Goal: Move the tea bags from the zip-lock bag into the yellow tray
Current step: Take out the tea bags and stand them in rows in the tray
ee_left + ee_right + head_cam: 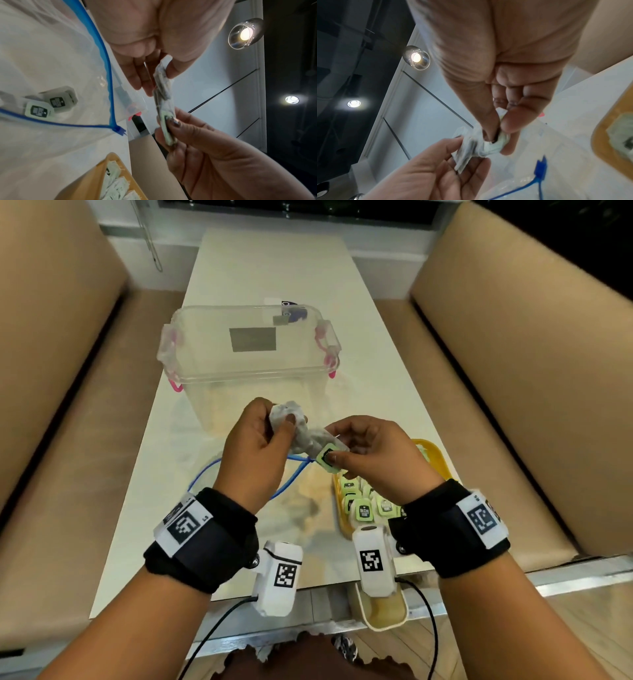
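At the centre of the head view a clump of tea bags [305, 433] is held above the worktop [274, 268] between both hands. The left hand [255, 450] is closed round the clump's upper end, thumb pressed on the white paper. The right hand [373, 453] pinches a green-tagged tea bag [327, 460] at the clump's lower end between thumb and forefinger. In the left wrist view the clump [163, 94] is seen stretched between the two sets of fingertips. Beneath the hands the zip-lock bag [239, 474] lies flat, its blue seal open; two tea bags [49, 105] are seen inside it at the left of the left wrist view. At lower right of the head view the yellow tray [435, 453] sits beside the bag, many tea bags [363, 505] already in it. Above the hands in the frame a clear lidded box [250, 354] with pink clasps stands.
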`<action>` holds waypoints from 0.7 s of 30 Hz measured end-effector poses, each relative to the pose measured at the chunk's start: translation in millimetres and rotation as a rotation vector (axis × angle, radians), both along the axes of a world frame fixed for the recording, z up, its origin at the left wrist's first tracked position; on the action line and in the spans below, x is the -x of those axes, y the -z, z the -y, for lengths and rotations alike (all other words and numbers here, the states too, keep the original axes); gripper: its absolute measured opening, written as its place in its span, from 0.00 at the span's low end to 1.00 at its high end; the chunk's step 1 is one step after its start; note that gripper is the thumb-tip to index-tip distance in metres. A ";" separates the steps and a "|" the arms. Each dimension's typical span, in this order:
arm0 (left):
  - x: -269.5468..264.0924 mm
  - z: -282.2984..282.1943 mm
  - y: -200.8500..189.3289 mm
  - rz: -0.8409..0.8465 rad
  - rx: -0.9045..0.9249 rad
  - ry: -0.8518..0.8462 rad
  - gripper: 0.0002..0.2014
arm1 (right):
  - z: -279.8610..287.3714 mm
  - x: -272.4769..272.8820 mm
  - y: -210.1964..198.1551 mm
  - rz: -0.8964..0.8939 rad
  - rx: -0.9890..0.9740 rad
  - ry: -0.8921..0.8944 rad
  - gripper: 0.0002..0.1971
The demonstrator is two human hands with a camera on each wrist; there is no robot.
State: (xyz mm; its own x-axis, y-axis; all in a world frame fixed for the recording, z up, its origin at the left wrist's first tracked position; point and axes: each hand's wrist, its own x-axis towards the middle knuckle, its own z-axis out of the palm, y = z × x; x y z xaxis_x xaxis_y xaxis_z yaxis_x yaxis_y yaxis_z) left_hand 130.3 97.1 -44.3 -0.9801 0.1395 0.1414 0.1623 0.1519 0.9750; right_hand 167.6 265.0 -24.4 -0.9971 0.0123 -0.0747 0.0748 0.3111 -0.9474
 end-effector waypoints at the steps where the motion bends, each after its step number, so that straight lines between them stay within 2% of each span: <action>1: -0.8 -2.4 -0.7 0.005 -0.003 -0.002 0.05 | -5.5 -3.0 -1.1 -0.013 -0.031 -0.001 0.11; 2: -1.1 -5.6 -0.5 0.005 -0.010 0.000 0.03 | -11.8 -6.4 -2.7 -0.023 -0.061 -0.005 0.10; 4: -4.0 -12.3 0.4 -0.028 0.025 0.059 0.16 | -25.1 -12.3 -5.7 -0.022 -0.128 -0.014 0.11; 6: -8.6 -20.2 1.2 -0.076 0.139 0.135 0.19 | -37.9 -16.2 -6.0 -0.009 -0.190 -0.014 0.13; 10: -15.9 -37.2 8.8 -0.068 0.262 0.207 0.16 | -56.7 -22.6 -5.3 -0.010 -0.244 0.044 0.15; 14: -25.6 -52.0 13.2 0.015 0.278 0.270 0.12 | -65.0 -28.1 -7.9 -0.041 -0.266 0.053 0.10; 18: -33.2 -61.6 13.3 -0.063 0.346 0.348 0.05 | -70.2 -37.3 -12.1 -0.096 -0.351 -0.006 0.07; 21: -38.0 -66.7 13.0 0.008 0.298 0.376 0.06 | -74.9 -38.9 -9.6 -0.113 -0.192 0.018 0.10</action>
